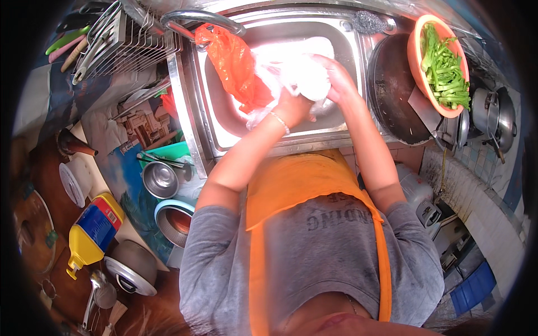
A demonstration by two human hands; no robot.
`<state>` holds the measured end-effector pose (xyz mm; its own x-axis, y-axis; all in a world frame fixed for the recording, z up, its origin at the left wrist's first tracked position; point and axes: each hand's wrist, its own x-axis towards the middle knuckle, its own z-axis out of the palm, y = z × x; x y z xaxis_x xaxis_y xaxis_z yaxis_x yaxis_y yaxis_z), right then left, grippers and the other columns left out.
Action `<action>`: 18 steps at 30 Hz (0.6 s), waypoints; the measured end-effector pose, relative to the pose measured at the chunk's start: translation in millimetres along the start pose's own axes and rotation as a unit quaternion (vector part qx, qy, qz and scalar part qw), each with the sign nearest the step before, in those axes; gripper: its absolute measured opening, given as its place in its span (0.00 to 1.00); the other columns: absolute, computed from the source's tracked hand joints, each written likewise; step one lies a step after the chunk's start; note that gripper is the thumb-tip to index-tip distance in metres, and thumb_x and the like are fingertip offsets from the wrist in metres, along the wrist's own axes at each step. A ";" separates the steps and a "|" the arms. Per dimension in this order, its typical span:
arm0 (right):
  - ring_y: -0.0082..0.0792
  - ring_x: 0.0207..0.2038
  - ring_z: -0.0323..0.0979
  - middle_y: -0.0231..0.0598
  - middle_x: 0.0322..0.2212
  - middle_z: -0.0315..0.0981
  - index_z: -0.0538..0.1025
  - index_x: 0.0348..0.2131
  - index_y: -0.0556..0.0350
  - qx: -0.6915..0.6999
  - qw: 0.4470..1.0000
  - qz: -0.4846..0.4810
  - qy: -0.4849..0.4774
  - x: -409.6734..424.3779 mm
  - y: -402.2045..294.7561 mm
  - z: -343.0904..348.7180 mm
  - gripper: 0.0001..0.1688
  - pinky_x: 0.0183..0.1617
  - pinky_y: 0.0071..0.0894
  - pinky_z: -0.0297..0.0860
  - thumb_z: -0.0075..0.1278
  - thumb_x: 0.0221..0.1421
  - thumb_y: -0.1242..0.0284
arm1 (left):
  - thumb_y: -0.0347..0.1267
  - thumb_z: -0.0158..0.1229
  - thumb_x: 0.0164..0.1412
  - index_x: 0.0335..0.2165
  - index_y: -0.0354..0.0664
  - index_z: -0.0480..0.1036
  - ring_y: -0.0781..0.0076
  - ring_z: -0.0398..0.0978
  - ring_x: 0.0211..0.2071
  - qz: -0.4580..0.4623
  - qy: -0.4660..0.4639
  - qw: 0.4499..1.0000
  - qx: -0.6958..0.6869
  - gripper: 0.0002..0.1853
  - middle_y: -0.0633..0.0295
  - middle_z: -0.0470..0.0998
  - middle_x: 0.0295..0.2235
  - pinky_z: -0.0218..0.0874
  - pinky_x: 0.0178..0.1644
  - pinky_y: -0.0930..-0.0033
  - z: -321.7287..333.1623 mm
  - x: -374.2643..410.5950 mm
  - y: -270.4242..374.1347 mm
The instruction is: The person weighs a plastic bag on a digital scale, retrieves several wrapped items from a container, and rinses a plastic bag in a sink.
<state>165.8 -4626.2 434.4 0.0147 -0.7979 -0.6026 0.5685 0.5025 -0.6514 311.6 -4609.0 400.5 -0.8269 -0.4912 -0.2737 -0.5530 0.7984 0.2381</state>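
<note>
Over the stainless steel sink [225,113], my left hand [296,108], with a beaded bracelet at its wrist, grips the lower left side of a rounded white object [312,80]. From the right, my right hand [339,80] holds the same object. Glare washes it out, so I cannot tell what it is. A thin clear plastic bag [269,80] bunches against its left side and my left hand. Behind it, another overexposed white shape [321,45] shows in the basin. An orange-red plastic bag [235,69] hangs down from the faucet [201,16] into the sink.
A peach bowl of cut green vegetables [445,71] rests right of the sink, above a dark wok [393,92]. A steel wool scrubber [367,22] lies at the back rim. Left are a wire rack [138,50], a steel bowl [160,179] and a yellow bottle [94,231].
</note>
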 end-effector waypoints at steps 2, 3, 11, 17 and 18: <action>0.30 0.37 0.73 0.42 0.39 0.74 0.70 0.47 0.66 -0.120 0.991 0.022 0.054 18.9 15.6 -23.4 0.24 0.41 0.28 0.71 0.49 0.55 0.68 | 0.58 0.58 0.45 0.48 0.49 0.70 0.60 0.67 0.50 -0.009 0.077 0.997 0.004 0.35 0.56 0.67 0.52 0.61 0.47 0.54 3.5 -12.5 -13.8; 0.33 0.39 0.73 0.45 0.39 0.73 0.69 0.48 0.69 -0.178 0.980 0.007 0.084 29.9 26.5 -38.9 0.25 0.41 0.29 0.70 0.50 0.55 0.68 | 0.58 0.58 0.46 0.50 0.49 0.68 0.56 0.69 0.47 -0.021 0.106 0.994 0.001 0.36 0.56 0.67 0.52 0.61 0.47 0.52 4.8 -20.8 -21.0; 0.41 0.45 0.71 0.58 0.43 0.70 0.64 0.49 0.75 -0.402 0.897 -0.031 0.183 30.4 63.8 -100.5 0.33 0.46 0.33 0.67 0.51 0.52 0.65 | 0.37 0.48 0.58 0.48 0.47 0.66 0.61 0.77 0.32 -0.200 0.001 0.980 -0.021 0.19 0.56 0.74 0.39 0.68 0.32 0.58 31.3 -25.3 -78.4; 0.49 0.36 0.74 0.50 0.32 0.76 0.79 0.32 0.51 -0.581 0.813 0.000 0.031 24.4 56.7 -60.4 0.14 0.43 0.39 0.68 0.47 0.48 0.66 | 0.29 0.50 0.50 0.29 0.46 0.75 0.73 0.73 0.39 0.052 0.120 0.991 -0.006 0.07 0.64 0.75 0.28 0.68 0.30 0.67 28.3 25.7 -53.0; 0.50 0.37 0.74 0.51 0.32 0.75 0.79 0.31 0.52 -0.614 0.788 0.034 -0.008 34.9 59.6 -60.3 0.13 0.42 0.39 0.68 0.46 0.47 0.67 | 0.31 0.52 0.48 0.28 0.46 0.76 0.73 0.69 0.42 0.109 0.032 0.993 0.038 0.07 0.64 0.75 0.29 0.67 0.37 0.66 37.7 34.9 -57.7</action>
<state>150.6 -4604.0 346.8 0.0259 -0.7544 -0.6559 -0.6596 0.4801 -0.5782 318.5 -4659.1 342.1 -0.9323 -0.3227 -0.1632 -0.3527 0.9110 0.2136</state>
